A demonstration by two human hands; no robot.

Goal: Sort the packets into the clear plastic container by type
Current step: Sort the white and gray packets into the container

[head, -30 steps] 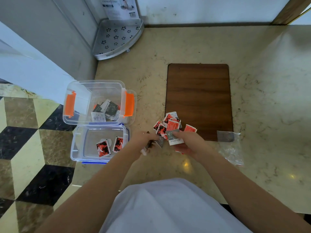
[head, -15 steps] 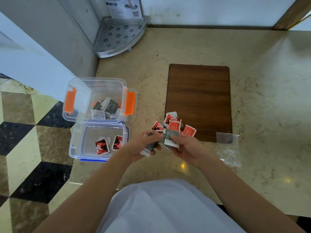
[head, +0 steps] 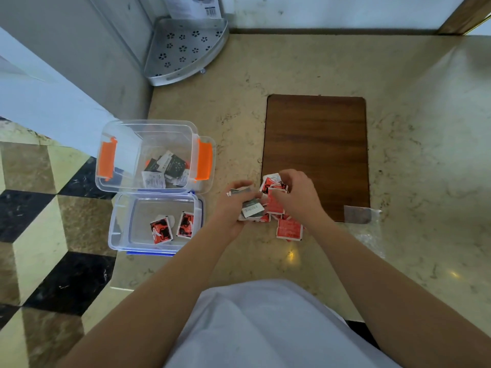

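A marble countertop (head: 332, 62) fills most of the view, and every place below is given relative to the brown wooden board (head: 316, 155) lying on it. Well to the left of the board, at the counter's edge, the clear plastic container (head: 127, 131) with orange latches is seen, a few dark and white packets (head: 164, 168) lying loose in it. Just nearer than the container, and farther still from the board's near edge, its lid (head: 122, 208) lies upturned with two red packets (head: 172, 227) on it. At the board's near right corner a crumpled clear bag (head: 364, 224) is spread.

At the board's near left corner the unsorted pile of red packets (head: 288, 229) is heaped, partly on the board and partly on the counter. The right hand (head: 295, 195) is curled down into this pile with fingers bent; whether a packet is pinched cannot be told. Just left of the pile, the left hand (head: 233, 208) is closed around a small bunch of grey-and-white packets (head: 251, 208).

The packets are judged to be very light, thin, limp sachets with a slick film surface, likely to slide over one another. A pinch across a flat face or sealed edge, one type at a time, is judged best.
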